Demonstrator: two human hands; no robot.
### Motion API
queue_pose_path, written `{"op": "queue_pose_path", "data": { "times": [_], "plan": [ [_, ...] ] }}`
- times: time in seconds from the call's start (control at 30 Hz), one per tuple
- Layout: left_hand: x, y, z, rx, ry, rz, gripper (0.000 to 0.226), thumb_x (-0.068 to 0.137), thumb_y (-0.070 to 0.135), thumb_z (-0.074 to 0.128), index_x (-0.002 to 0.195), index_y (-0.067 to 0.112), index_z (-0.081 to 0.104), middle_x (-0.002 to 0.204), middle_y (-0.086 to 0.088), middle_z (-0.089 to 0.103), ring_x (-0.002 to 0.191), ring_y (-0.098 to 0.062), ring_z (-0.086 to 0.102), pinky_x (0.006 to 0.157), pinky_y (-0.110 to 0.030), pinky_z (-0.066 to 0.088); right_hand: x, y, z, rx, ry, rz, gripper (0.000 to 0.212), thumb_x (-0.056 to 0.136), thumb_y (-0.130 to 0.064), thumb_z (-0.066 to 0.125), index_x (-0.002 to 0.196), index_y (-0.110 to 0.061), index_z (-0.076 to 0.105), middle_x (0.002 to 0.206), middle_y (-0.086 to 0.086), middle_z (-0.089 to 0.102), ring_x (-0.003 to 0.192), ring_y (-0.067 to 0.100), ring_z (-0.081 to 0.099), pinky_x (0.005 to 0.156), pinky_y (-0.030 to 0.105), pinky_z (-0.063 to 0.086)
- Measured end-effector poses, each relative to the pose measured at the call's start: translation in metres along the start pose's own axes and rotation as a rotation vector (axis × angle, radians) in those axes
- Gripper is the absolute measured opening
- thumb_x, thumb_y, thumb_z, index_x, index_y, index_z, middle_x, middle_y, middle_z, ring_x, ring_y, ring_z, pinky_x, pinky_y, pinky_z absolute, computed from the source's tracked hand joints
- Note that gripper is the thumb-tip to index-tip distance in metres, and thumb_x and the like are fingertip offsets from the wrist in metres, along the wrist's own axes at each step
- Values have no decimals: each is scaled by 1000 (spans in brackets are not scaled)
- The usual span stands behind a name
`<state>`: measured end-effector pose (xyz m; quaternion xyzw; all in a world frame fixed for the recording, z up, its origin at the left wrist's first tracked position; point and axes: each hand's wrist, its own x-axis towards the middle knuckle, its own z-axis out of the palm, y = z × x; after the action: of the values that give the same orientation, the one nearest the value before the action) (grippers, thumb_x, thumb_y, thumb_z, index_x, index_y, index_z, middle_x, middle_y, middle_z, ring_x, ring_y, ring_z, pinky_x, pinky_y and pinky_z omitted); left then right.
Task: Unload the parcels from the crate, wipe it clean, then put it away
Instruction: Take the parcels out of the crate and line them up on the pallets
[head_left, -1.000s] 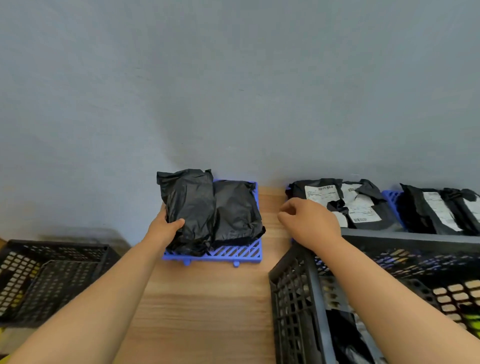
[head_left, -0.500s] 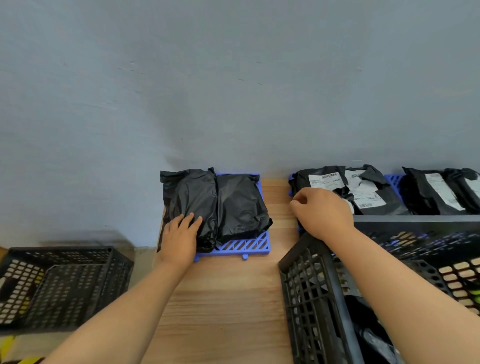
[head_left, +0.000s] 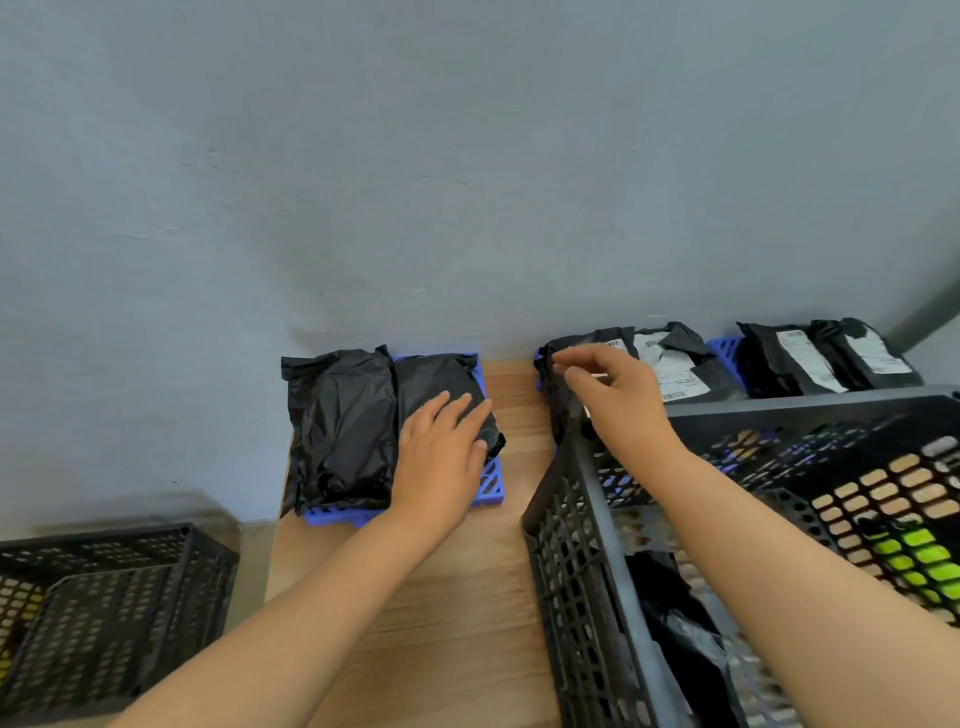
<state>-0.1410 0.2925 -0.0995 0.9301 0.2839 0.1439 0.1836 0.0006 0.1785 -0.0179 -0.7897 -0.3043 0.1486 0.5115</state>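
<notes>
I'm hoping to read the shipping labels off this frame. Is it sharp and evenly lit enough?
Head view: the light is soft and even, with no glare. The right hand is motion-blurred at its fingertips, and the left hand is sharper. Wide-angle distortion stretches the black crate toward the lower right corner. The white labels show barcodes, but their print is too small to read.

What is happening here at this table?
A person is moving parcels out of a black crate. The left hand lies flat on a plain parcel on a blue tray. The right hand reaches the labelled parcels beside it; a grip is unclear. At least one black parcel lies in the crate.
</notes>
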Motion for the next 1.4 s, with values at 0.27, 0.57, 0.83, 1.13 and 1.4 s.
{"op": "queue_pose_path", "data": {
  "times": [0.27, 0.57, 0.83, 1.13, 1.4],
  "plan": [
    [-9, 79, -9, -241, 25, 239, 50, 95, 34, 29, 144, 27, 38, 145, 7, 41, 137, -11, 22, 112, -28, 12, -72, 41, -64, -119, 17, 42, 24, 86, -2, 61, 96, -23, 68, 94, -6, 68, 81, -3, 60, 72, 7, 45],
    [-7, 137, 0, -267, -49, 395, 47, 94, 31, 30, 138, 24, 47, 141, 6, 45, 137, -12, 24, 111, -25, 11, -117, 83, -84, -633, -736, 524, 70, 86, -48, 62, 140, -11, 37, 135, 6, 49, 124, 20, 48, 97, 26, 42],
    [-11, 145, 6, -178, -132, 459, 44, 99, 28, 40, 143, 25, 37, 140, 8, 48, 139, -11, 21, 110, -27, 11, -112, 90, -121, -335, -486, 628, 29, 94, -27, 53, 96, 0, 62, 83, 15, 63, 76, 24, 60, 74, 29, 45],
    [-14, 154, 0, -28, -244, 397, 78, 89, 58, 45, 150, 22, 14, 154, 4, 26, 144, -14, 7, 115, -33, 8, -117, 69, -167, 301, -58, 759, 19, 96, -20, 52, 105, -9, 64, 99, 10, 73, 96, 28, 68, 98, 45, 47],
    [-14, 164, -3, 79, -323, 319, 105, 79, 69, 51, 151, 13, -2, 157, -2, 16, 145, -18, 10, 117, -35, 7, -119, 64, -190, 558, 101, 747, 20, 96, -18, 51, 105, -5, 64, 94, 13, 73, 83, 25, 69, 72, 33, 51]
  ]
}}
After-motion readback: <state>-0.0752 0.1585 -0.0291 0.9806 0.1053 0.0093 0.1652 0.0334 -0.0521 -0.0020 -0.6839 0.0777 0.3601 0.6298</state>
